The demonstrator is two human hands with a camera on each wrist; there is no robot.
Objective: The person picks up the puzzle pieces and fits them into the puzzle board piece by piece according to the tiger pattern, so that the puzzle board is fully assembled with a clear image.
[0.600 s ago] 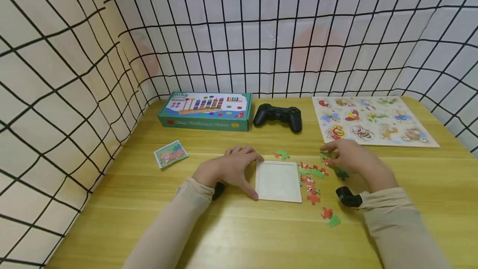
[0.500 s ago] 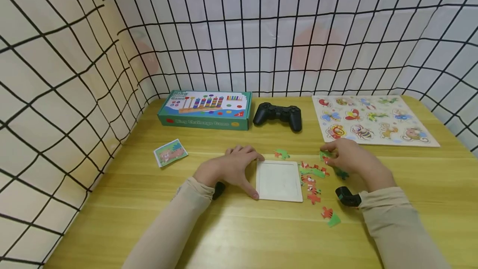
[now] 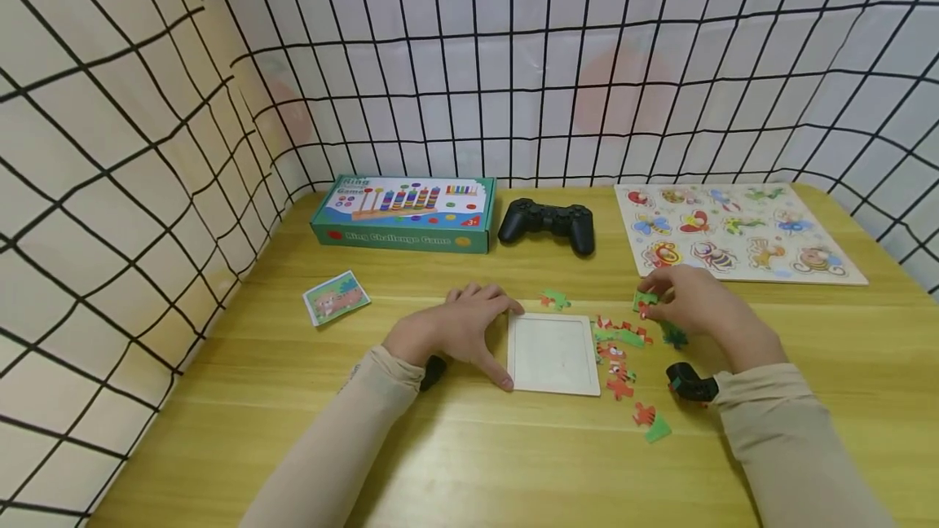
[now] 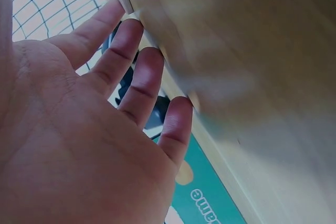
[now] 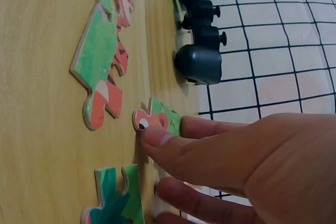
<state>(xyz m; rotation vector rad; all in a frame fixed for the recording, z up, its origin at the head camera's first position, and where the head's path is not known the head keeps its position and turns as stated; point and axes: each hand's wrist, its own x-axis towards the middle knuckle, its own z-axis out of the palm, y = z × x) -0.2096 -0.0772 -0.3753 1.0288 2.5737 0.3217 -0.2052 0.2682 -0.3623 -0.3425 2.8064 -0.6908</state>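
Head cam: R hand (image 3: 704,316) pinches grn/red piece (image 3: 645,299), R of wht frame (image 3: 555,353), nr loose pcs (image 3: 619,389); L hand (image 3: 464,336), thumb + fingers spread, at frame's L edge. Piece might slip if pinch loosens; frame could skid if nudged.

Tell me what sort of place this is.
Probably an indoor play or recording booth, though the pictures don't settle which: black netting stands against pale walls around a wooden table, which bears toys such as puzzle pieces and a game box.
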